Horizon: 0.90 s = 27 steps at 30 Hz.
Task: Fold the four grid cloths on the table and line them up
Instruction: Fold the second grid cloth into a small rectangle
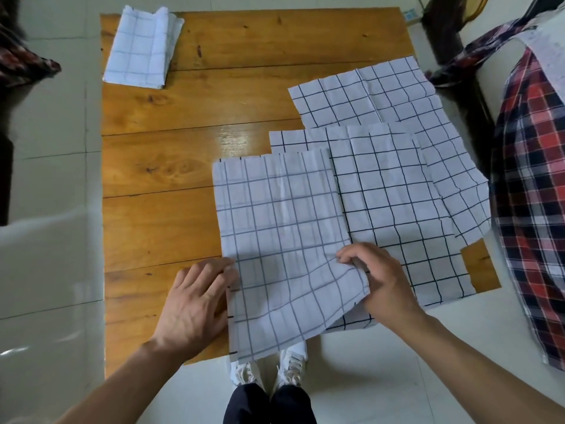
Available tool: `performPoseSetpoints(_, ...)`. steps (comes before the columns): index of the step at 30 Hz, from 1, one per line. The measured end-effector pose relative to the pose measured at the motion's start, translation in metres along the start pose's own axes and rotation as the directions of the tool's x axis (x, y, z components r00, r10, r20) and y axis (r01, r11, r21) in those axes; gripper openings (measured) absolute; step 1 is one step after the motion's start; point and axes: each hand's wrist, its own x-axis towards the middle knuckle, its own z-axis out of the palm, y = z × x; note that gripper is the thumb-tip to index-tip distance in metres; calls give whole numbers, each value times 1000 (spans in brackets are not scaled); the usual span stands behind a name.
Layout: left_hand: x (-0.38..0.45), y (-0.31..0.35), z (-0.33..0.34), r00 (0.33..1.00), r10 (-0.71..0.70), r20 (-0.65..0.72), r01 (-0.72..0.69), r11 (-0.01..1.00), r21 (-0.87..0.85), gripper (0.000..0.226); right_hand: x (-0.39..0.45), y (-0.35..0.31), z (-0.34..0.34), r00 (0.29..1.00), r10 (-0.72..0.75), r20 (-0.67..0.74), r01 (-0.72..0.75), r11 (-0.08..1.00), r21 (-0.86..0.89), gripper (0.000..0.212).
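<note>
A white grid cloth (275, 215), folded once, lies near the front of the wooden table (171, 166), and its near edge hangs over the table's front. My left hand (195, 304) lies flat at its left edge, fingers straight, touching the fabric. My right hand (379, 286) pinches the cloth's right edge and lifts it a little. Under it lies a second grid cloth (397, 203), spread flat. A third grid cloth (376, 93) lies spread behind that, at the right. One folded grid cloth (140, 47) sits at the table's far left corner.
Red and dark plaid fabric (532, 185) hangs on the right, close to the table edge. A dark chair (443, 35) stands at the far right. Pale floor tiles (52, 209) surround the table; my shoes (269, 368) show below its front edge.
</note>
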Motion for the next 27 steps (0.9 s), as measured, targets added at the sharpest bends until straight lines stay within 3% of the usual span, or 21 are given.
performPoseSetpoints(4,14,-1,1,998,14,-59,-16,999,-32,30,7,4,0,1000,-26,4,26,1000,4,42)
performPoseSetpoints(7,23,-4,2,994,37,-105,-46,996,-81,18,10,6,-2,999,9,38,-9,1000,9,27)
performPoseSetpoints(12,30,-5,1,990,23,-139,-42,989,-140,17,24,14,-7,995,7,100,12,983,-185,33)
performPoseSetpoints(17,33,-4,-8,995,-64,-72,45,972,-232,23,39,22,-7,991,-48,122,80,959,-272,40)
performPoseSetpoints(19,36,-3,-14,991,-132,-32,118,951,-287,24,42,16,-11,993,-11,121,36,977,-211,32)
performPoseSetpoints(22,44,-3,-22,966,-258,29,249,886,-390,19,46,13,-16,994,28,103,-14,991,-134,43)
performPoseSetpoints(25,57,-6,-29,957,-281,80,285,839,-463,21,51,16,-15,993,117,35,-114,991,-69,13)
performPoseSetpoints(27,66,-5,-33,947,-306,95,315,832,-457,18,54,19,-14,991,129,21,-126,987,-94,25)
